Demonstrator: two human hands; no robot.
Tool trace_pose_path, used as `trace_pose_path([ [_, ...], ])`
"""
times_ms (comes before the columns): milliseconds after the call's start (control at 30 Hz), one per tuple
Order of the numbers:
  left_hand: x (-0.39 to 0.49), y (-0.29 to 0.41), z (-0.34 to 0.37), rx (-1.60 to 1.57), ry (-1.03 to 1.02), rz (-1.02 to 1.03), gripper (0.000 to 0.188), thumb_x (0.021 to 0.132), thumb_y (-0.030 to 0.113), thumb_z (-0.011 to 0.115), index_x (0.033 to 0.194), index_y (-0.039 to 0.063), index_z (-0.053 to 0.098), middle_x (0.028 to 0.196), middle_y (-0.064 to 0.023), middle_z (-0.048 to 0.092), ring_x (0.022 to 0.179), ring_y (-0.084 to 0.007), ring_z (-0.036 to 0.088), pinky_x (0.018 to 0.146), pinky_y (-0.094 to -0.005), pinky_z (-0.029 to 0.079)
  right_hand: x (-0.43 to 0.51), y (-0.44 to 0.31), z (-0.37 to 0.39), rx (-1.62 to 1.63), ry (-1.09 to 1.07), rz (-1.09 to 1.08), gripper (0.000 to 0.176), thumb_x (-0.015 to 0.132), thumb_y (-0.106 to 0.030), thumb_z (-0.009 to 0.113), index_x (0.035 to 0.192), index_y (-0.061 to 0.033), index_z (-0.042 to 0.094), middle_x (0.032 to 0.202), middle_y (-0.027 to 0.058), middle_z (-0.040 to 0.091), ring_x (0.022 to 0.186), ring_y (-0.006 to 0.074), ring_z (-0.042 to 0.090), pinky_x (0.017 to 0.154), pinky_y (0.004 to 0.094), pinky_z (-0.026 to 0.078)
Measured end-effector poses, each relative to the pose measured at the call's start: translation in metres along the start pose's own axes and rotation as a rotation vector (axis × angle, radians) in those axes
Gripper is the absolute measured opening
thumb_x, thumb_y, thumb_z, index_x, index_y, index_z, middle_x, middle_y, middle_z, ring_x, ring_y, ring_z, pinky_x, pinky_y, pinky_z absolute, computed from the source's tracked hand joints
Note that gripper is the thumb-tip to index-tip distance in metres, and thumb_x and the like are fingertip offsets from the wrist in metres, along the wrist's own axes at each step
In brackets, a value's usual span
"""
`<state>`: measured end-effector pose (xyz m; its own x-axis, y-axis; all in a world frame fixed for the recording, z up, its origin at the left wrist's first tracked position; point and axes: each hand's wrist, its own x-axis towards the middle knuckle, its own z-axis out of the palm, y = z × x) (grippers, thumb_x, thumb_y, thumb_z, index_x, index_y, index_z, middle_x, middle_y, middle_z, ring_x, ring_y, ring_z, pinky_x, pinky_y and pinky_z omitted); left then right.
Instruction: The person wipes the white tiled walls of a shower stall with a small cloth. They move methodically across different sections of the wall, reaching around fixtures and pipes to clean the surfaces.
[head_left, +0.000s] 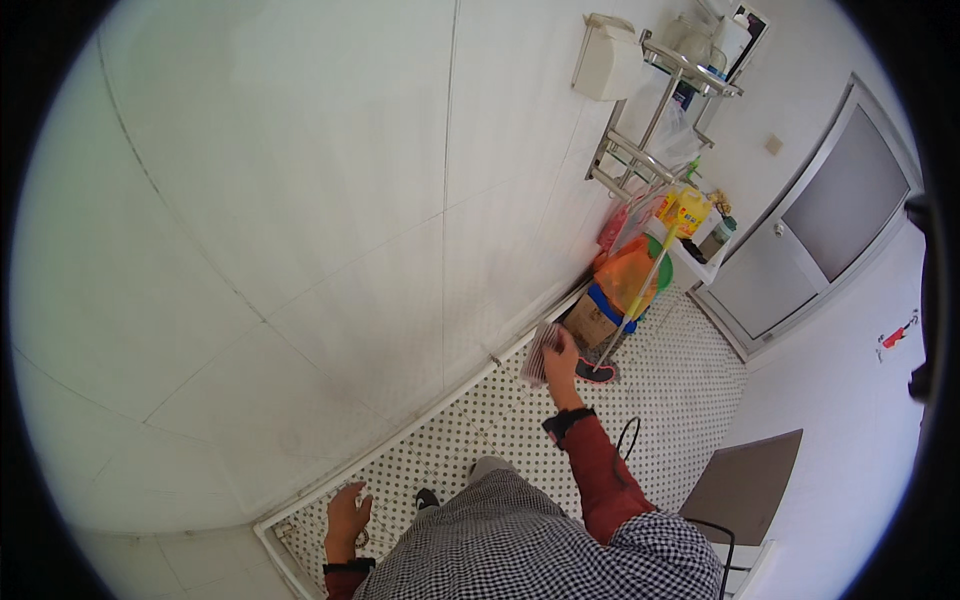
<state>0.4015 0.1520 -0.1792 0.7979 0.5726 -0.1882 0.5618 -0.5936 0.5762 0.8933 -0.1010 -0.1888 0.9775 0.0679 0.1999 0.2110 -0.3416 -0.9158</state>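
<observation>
A striped cloth (537, 355) is pinched between the thumb and fingers of my right hand (561, 360), which reaches forward beside the white tiled wall (360, 247). Below it lies the dotted tile floor (487, 412). At the lower left, my left hand (347, 517) holds nothing, its thumb and fingers apart, near the base of the wall. Both wrists carry black straps. A checked apron covers my front, and part of a shoe (427, 499) shows between my hands.
Ahead stand a cardboard box (589, 321), an orange bag (626, 276) in a green bin and a long-handled brush (596, 370). Beyond are a sink (712, 270) with a yellow jug (688, 213), a metal shelf rack (660, 120) and a door (814, 225). A brown board (742, 487) is at the right.
</observation>
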Motion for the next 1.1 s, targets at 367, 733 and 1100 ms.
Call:
trace_pose_path([
  [367,-0.034,0.087,0.100,0.022,0.050,-0.396,0.047,0.094,0.023,0.071,0.137,0.004,0.062,0.130,-0.0199,0.067,0.117,-0.0370,0.064,0.099,-0.0455,0.053,0.247,-0.137,0.030,0.161,0.187,-0.742,0.041,0.082,0.000,0.063,0.122,0.0029,0.058,0.116,0.0218,0.058,0.111,0.0398,0.055,0.099,0.0462,0.046],
  [733,-0.105,0.177,0.225,-0.263,-0.089,-0.705,0.049,0.094,0.027,0.073,0.135,0.003,0.063,0.118,-0.0195,0.072,0.105,-0.0325,0.071,0.089,-0.0428,0.057,0.274,-0.012,0.045,0.090,-0.144,-0.475,0.037,0.078,-0.003,0.070,0.112,-0.0002,0.057,0.109,0.0156,0.056,0.100,0.0330,0.057,0.090,0.0423,0.048],
  [1100,-0.154,0.114,0.271,-0.316,-0.205,-0.766,0.043,0.093,0.027,0.072,0.128,0.002,0.067,0.109,-0.0195,0.074,0.098,-0.0326,0.073,0.083,-0.0427,0.058,0.293,0.032,0.037,-0.282,-0.327,-0.544,0.035,0.076,-0.006,0.072,0.110,-0.0041,0.064,0.102,0.0151,0.064,0.094,0.0338,0.063,0.084,0.0411,0.053],
])
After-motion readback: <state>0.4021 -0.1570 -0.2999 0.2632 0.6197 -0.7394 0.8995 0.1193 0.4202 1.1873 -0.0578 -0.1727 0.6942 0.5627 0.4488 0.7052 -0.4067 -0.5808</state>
